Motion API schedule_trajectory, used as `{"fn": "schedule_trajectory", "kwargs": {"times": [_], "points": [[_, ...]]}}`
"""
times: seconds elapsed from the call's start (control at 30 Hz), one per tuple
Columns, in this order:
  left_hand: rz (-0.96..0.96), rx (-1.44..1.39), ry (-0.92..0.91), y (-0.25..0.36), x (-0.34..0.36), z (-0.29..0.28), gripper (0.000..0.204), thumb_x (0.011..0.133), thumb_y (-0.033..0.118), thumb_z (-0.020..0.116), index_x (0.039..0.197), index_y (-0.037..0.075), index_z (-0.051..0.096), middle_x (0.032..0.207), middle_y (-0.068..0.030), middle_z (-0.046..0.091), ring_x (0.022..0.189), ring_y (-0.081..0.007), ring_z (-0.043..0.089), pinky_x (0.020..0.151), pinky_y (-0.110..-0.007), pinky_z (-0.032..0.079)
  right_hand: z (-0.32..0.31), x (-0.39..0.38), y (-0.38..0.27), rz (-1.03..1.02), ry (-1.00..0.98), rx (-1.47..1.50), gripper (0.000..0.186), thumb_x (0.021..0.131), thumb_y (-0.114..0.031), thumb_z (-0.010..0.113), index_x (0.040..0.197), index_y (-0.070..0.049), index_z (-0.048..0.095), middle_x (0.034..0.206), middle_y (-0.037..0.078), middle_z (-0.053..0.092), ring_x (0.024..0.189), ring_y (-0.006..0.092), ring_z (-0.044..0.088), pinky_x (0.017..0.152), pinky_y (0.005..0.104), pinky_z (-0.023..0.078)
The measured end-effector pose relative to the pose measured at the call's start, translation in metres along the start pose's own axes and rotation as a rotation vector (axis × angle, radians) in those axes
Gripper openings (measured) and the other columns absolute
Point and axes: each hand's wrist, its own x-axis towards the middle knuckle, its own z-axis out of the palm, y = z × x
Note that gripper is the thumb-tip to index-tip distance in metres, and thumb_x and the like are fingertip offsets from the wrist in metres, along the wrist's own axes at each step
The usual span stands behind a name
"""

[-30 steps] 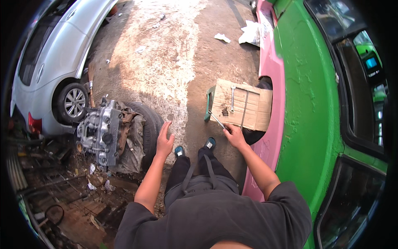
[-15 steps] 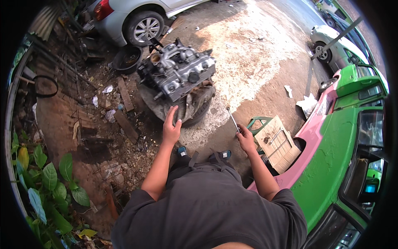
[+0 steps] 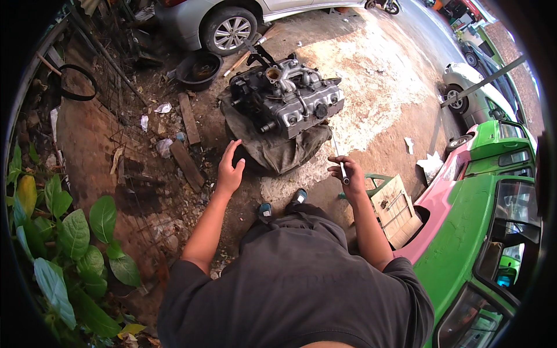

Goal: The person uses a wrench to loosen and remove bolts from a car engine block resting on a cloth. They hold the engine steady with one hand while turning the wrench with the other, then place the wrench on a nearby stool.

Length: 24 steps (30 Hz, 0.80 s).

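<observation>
In my right hand (image 3: 350,174) is a long, slim metal wrench (image 3: 342,168) with a rounded near end; its far end points toward the engine. My left hand (image 3: 230,173) holds nothing, its fingers spread and thumb apart, just short of the dark cloth. Ahead of both hands sits a grey metal engine (image 3: 296,101), with pipes on top and a round black cap on its near side. Under it lies a dirty dark cloth (image 3: 272,152), draped over a support that is mostly hidden.
A flat piece of cardboard (image 3: 400,223) bearing a long metal tool and small parts lies at my right, beside a green and pink vehicle (image 3: 458,203). A black basin (image 3: 199,71) and a silver car (image 3: 232,29) stand beyond the engine. Wooden planks (image 3: 187,165) and leafy plants (image 3: 75,238) are leftward.
The engine appears lower and further right as my view has shifted. My right hand has turned the wrench and brought its far end closer to the engine. My left hand stays open.
</observation>
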Motion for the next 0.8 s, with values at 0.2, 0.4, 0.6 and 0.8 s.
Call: {"fn": "schedule_trajectory", "kwargs": {"times": [0.2,0.4,0.6,0.8], "points": [[-0.055,-0.108,0.165,-0.002,-0.002,0.032,0.052,0.089,0.006,0.055,0.14,0.005,0.047,0.143,-0.0138,0.049,0.141,-0.0288,0.037,0.115,-0.04,0.029,-0.001,0.041,-0.019,-0.046,-0.153,-0.053,0.045,0.077,-0.002,0.044,0.12,-0.001,0.059,0.127,0.019,0.062,0.105,0.028,0.066,0.085,0.0342,0.051],[-0.116,-0.073,0.248,0.001,0.012,0.044,0.053,0.088,0.005,0.054,0.141,0.005,0.046,0.143,-0.0134,0.049,0.14,-0.0285,0.038,0.116,-0.04,0.028,0.0,0.091,-0.029,-0.165,-0.069,-0.571,0.024,0.098,-0.018,0.056,0.113,-0.001,0.065,0.086,0.004,0.069,0.08,0.0151,0.064,0.075,0.0284,0.047],[-0.168,-0.005,0.278,-0.003,0.024,0.037,0.054,0.088,0.004,0.055,0.141,0.004,0.045,0.143,-0.0131,0.049,0.14,-0.0278,0.038,0.116,-0.04,0.027,0.006,0.123,-0.032,-0.648,-0.039,-0.943,0.016,0.095,-0.012,0.062,0.101,-0.001,0.07,0.077,0.004,0.062,0.072,0.0149,0.055,0.071,0.0294,0.045],[-0.202,-0.026,0.253,-0.01,0.06,0.028,0.052,0.09,0.005,0.055,0.141,0.005,0.046,0.144,-0.0125,0.048,0.141,-0.0281,0.037,0.117,-0.04,0.027,0.007,0.145,-0.02,-0.259,-0.038,-0.658,0.022,0.099,-0.016,0.056,0.112,-0.001,0.066,0.079,0.006,0.063,0.077,0.0143,0.058,0.073,0.0297,0.047]]}}
